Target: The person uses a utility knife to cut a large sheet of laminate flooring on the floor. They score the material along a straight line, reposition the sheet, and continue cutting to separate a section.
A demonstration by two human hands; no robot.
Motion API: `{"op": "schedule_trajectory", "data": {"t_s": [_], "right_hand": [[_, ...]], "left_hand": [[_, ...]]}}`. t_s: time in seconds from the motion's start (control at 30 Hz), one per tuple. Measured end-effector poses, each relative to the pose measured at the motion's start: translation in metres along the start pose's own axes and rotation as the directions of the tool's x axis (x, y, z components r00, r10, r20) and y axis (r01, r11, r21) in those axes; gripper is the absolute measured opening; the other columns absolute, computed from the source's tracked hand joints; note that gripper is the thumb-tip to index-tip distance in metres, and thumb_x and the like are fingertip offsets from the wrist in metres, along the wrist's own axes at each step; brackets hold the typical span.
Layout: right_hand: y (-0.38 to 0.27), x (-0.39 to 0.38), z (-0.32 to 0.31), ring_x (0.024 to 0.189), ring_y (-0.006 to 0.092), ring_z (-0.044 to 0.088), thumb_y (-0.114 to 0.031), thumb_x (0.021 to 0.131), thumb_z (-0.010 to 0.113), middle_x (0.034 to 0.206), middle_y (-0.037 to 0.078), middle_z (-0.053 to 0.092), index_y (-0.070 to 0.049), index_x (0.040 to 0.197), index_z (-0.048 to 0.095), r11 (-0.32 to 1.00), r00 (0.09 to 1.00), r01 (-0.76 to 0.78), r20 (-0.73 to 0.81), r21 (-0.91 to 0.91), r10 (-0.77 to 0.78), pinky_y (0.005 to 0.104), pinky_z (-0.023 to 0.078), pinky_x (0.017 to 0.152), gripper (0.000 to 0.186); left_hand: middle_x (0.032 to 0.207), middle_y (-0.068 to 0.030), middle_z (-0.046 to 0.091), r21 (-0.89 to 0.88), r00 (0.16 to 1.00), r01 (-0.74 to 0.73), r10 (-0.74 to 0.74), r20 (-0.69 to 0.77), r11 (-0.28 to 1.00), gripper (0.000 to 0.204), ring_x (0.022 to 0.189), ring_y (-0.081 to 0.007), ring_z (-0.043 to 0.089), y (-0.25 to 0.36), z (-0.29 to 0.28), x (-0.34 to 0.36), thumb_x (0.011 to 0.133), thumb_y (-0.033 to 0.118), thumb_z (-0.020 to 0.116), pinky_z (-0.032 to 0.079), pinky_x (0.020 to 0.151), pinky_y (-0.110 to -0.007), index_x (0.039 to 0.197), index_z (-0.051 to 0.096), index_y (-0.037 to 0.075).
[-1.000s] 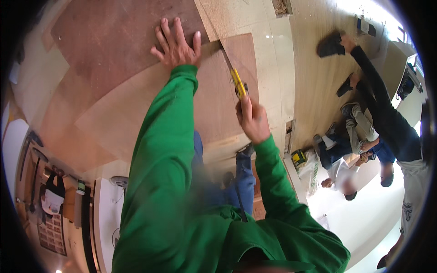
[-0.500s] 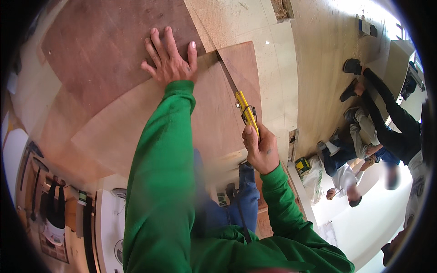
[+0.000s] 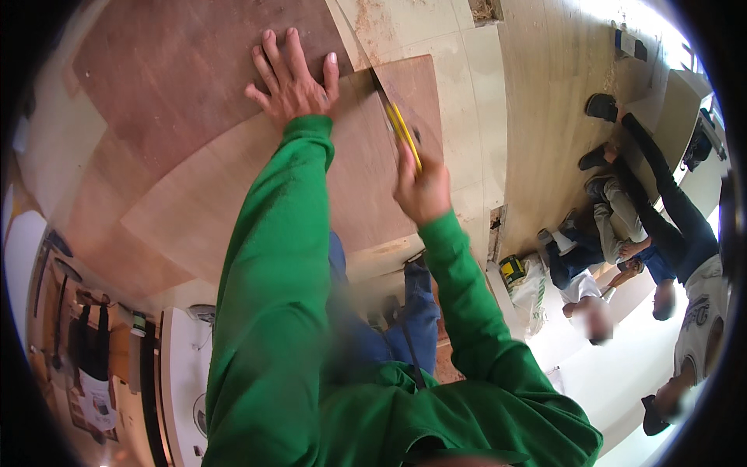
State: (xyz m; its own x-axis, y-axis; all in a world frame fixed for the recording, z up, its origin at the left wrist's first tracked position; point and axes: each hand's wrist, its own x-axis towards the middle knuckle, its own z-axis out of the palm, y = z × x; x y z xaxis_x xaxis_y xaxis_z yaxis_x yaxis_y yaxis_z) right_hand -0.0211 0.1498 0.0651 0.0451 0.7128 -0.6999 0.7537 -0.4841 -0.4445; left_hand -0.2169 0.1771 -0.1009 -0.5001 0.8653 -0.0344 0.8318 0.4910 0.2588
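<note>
My left hand [image 3: 299,89] presses flat with spread fingers on a dark reddish-brown plywood sheet [image 3: 194,86]. Closed around the yellow handle of a handsaw [image 3: 406,140], my right hand [image 3: 424,191] is slightly blurred. The saw's thin blade points away from me, along a narrow cut in a lighter brown plywood sheet [image 3: 264,187]. To the right of the blade is a strip [image 3: 416,86] of that lighter sheet. How deep the blade sits cannot be made out.
Sawdust lies on pale boards [image 3: 381,31] beyond the cut. Several people sit or stand at the right, near a yellow-and-black box [image 3: 512,268] and a plastic bag [image 3: 533,296]. Another person [image 3: 95,389] stands at lower left. A floor gap [image 3: 486,11] shows at the top.
My right hand has pushed the saw away from me and slightly left along the cut. My left hand stays planted on the dark sheet. The view has shifted slightly.
</note>
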Motion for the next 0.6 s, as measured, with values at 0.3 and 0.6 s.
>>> {"op": "schedule_trajectory", "data": {"t_s": [0.3,0.6], "right_hand": [[0.017,-0.148,-0.078,0.059,0.0162,0.068,-0.017,0.107,0.064,0.064,0.016,0.064,0.005,0.109,0.077,0.992,0.988,-0.13,0.089,0.004,0.129,0.0345,0.051,0.056,0.025],[0.032,-0.012,0.012,0.056,0.0425,0.061,-0.026,0.108,0.066,0.069,0.028,0.059,0.004,0.094,0.074,0.983,0.982,0.166,-0.099,0.072,-0.159,0.043,0.046,0.053,0.034]], "left_hand": [[0.177,-0.0115,0.031,-0.038,0.999,0.027,-0.025,0.041,0.999,0.076,0.161,-0.038,0.028,0.002,-0.005,0.001,0.103,0.065,0.054,0.024,0.112,-0.071,0.166,0.038,0.026],[0.175,-0.0107,0.034,0.015,0.999,0.008,-0.008,-0.037,1.0,0.073,0.16,-0.0368,0.031,0.0,0.0,0.002,0.101,0.064,0.055,0.026,0.11,-0.071,0.163,0.044,0.025]]}}
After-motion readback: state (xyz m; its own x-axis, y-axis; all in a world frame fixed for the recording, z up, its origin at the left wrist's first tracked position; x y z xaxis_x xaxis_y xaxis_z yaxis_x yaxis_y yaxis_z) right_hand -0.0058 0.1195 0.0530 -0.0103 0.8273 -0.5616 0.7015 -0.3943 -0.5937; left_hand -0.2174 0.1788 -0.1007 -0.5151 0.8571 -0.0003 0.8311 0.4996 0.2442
